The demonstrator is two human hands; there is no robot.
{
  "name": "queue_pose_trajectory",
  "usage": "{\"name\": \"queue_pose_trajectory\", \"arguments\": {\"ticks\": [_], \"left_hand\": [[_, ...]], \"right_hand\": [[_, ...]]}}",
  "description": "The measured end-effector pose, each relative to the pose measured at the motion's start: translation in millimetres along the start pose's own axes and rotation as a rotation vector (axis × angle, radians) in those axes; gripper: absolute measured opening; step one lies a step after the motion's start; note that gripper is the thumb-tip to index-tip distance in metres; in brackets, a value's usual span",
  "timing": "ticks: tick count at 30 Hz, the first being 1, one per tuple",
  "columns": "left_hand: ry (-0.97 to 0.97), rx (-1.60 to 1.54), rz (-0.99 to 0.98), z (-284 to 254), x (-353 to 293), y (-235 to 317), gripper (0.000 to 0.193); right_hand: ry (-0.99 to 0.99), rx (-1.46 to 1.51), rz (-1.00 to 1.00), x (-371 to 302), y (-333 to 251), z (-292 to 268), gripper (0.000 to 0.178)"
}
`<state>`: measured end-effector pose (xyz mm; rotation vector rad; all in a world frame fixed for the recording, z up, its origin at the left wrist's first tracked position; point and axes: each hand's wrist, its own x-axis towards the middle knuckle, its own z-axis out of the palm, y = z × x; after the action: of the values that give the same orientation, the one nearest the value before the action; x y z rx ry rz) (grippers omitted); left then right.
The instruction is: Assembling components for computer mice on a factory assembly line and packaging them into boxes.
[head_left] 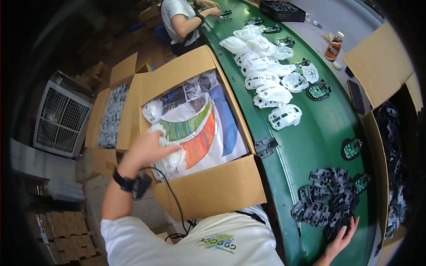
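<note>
Two hands at work: my right hand (341, 239), at five o'clock, lies fingers spread on the heap of black plastic frames (326, 199) on the green conveyor belt (310, 137). My left hand (146, 150), at nine o'clock, reaches into the open cardboard box (213, 190), fingers curled onto white plastic shells (171, 162) under printed paper sheets (199, 124). Farther along, at one o'clock, more white shells (266, 75) crowd the belt.

White plastic shells (171, 162) in carton (213, 188)

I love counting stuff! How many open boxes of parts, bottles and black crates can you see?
Open boxes of parts: 3
Bottles: 1
Black crates: 1
Total: 5
</note>
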<state>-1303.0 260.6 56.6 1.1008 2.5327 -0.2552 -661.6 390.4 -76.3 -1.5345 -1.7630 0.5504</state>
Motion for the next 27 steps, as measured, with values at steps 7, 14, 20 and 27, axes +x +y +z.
{"name": "queue_pose_trajectory", "arguments": {"ticks": [7,14,20,27], "left_hand": [[-0.028,-0.036,0.015,73.2,-0.7,-5.9,0.115],[0.206,-0.123,-0.027,96.2,-16.1,0.6,0.105],[0.468,-0.155,0.053,71.4,-30.4,23.7,0.107],[0.597,-0.170,0.496,-45.1,41.0,100.9,0.102]], "right_hand": [[0.007,0.041,0.037,2.5,-1.0,-5.6,0.044],[0.033,0.149,0.075,1.6,-0.9,-4.5,0.041],[0.071,0.215,0.121,-2.9,0.6,0.5,0.041],[0.088,0.144,0.088,-1.0,-12.9,5.7,0.042]]}}
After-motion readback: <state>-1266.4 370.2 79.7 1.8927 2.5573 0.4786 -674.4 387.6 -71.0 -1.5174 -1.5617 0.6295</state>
